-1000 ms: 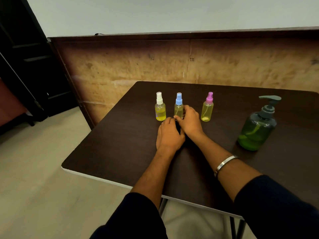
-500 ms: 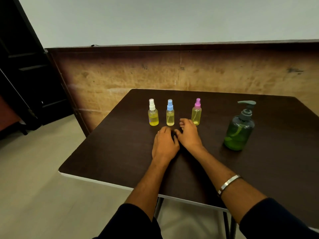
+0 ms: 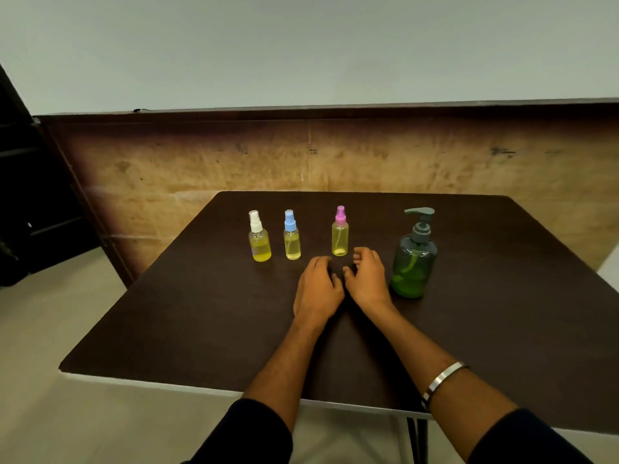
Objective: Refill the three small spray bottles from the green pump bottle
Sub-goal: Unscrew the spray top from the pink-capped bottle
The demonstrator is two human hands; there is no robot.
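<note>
Nearest to me are my two dark sleeves (image 3: 248, 433) and my forearms, which reach over the front edge of the dark table (image 3: 187, 323); on my right wrist sits a metal bangle (image 3: 442, 380). My left hand (image 3: 318, 286) lies palm down on the table, fingers loosely bent and holding nothing. My right hand (image 3: 366, 279) rests just beside it, fingers curled a little, also holding nothing. Just right of my right hand stands the green pump bottle (image 3: 414, 259), upright, with a grey pump head. A little farther stand three small spray bottles in a row, all upright with yellowish liquid: the pink-capped bottle (image 3: 340, 232) just beyond my right fingertips, the blue-capped bottle (image 3: 291, 237) to its left, the white-capped bottle (image 3: 258, 242) leftmost. Behind the table stands a worn brown panel (image 3: 268, 159).
</note>
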